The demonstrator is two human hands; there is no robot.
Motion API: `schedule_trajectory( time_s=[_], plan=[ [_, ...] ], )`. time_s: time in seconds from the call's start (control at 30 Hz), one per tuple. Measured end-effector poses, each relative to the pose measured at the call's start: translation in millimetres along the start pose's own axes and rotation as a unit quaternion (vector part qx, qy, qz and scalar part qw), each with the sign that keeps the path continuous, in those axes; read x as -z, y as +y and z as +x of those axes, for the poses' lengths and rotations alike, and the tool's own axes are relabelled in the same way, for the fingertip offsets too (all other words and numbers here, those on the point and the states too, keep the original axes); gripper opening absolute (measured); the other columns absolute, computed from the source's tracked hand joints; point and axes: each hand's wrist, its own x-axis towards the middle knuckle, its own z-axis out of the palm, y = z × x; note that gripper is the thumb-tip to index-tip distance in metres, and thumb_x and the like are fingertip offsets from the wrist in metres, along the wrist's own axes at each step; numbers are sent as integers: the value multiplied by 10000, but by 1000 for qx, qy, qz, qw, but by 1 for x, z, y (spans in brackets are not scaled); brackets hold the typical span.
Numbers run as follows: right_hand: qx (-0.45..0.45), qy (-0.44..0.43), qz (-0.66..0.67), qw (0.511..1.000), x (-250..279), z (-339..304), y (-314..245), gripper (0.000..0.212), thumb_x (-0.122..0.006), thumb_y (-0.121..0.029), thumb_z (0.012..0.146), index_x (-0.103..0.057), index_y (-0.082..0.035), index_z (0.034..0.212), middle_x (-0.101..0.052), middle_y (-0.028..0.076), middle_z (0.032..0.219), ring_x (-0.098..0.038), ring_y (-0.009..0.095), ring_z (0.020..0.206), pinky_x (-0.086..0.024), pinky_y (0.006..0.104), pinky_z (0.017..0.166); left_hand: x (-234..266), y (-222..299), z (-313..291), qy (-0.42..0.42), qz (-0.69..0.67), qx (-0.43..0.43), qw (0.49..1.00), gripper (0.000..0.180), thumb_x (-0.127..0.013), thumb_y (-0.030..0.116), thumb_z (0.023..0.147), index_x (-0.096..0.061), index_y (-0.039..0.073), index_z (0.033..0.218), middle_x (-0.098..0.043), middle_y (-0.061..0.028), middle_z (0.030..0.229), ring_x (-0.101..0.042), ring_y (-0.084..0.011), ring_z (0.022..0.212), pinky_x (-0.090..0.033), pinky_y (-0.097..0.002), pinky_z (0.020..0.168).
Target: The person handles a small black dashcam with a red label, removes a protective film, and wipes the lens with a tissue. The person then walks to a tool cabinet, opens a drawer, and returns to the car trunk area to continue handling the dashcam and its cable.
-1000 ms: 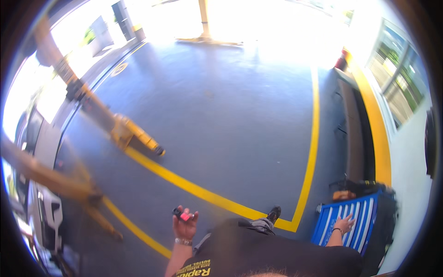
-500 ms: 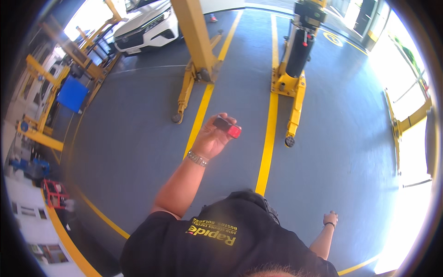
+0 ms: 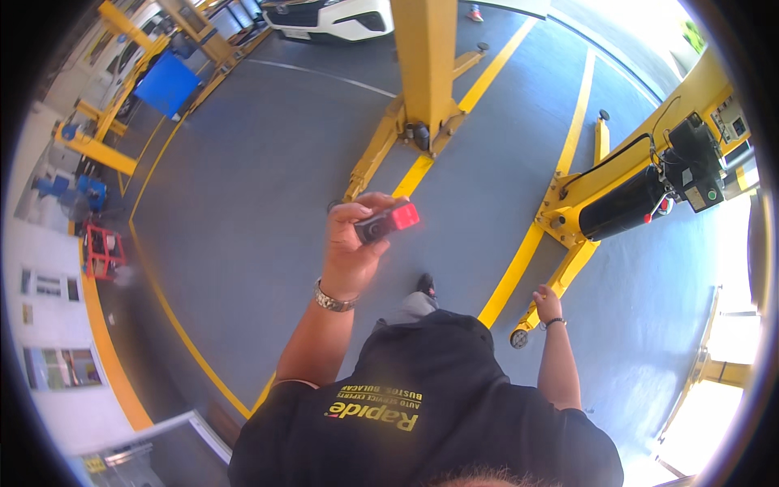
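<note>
My left hand (image 3: 349, 264) is raised in front of my chest, its fingers and thumb closed around a small black device with a red end (image 3: 404, 215). A round dark spot shows on the device's side; its exact kind is unclear. A metal watch is on that wrist. Lower and to the right, my right hand (image 3: 548, 304) hangs with curled fingers, a dark band at its wrist. Whether anything is inside those fingers I cannot make out. Behind that hand in the picture lies a yellow lift arm (image 3: 572, 272) with a round pad at its end.
A yellow lift post (image 3: 426, 65) stands ahead, and another post with a black cylinder (image 3: 621, 203) is at the right. Yellow lines (image 3: 513, 276) run along the grey floor. A white car (image 3: 349, 20) is far ahead. At the left are a blue panel (image 3: 168, 84) and a red cart (image 3: 104, 252).
The view has turned and moved closer to the lift posts. My left hand has tilted the device, red end upward. My right arm has come forward, and a shoe now shows.
</note>
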Motion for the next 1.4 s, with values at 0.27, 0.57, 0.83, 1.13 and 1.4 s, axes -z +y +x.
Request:
schedule_trajectory(
  time_s=[0.27, 0.57, 0.83, 1.13, 1.4],
  plan=[
    [-187, -420, -214, 862, -67, 50, 135, 432, -551, -374, 947, -679, -29, 1173, -629, 200, 1285, -559, 327, 1264, -451, 454, 1042, 37, -221, 284, -85, 108, 22, 990, 461, -611, -127, 858, -461, 124, 1214, -479, -213, 1356, -593, -198, 1130, -518, -307, 894],
    [-303, -298, 12, 905, 33, 392, 28, 454, -533, -419, 965, -675, -30, 1152, -634, 185, 1260, -579, 304, 1206, -450, 443, 1006, 57, -459, 496, -76, 270, 37, 959, 462, -615, -157, 838, -439, 86, 1191, -521, -250, 1333, -536, -313, 1275, -467, -416, 1047],
    [-372, -226, 135, 890, 124, 602, -13, 454, -529, -430, 969, -671, -33, 1136, -640, 170, 1231, -589, 285, 1161, -457, 428, 965, 98, -608, 642, -22, 332, 49, 942, 495, -597, -119, 816, -427, 109, 1221, -538, -217, 1272, -566, -357, 1222, -490, -494, 1027],
    [-464, -182, 241, 833, 221, 825, -51, 455, -526, -443, 972, -666, -35, 1118, -648, 153, 1198, -600, 262, 1111, -466, 412, 918, 61, -861, 977, -188, 224, -29, 956, 437, -636, 16, 870, -392, 112, 1219, -489, -187, 1209, -605, -377, 1137, -510, -521, 1005],
    [-499, -146, 331, 787, 321, 1050, -17, 458, -522, -455, 975, -662, -38, 1102, -654, 138, 1168, -611, 243, 1066, -473, 397, 878, -70, -1126, 1214, -321, 75, -43, 943, 468, -684, -15, 861, -368, 120, 1180, -534, -257, 1255, -606, -355, 1181, -520, -493, 1001]
  ],
)
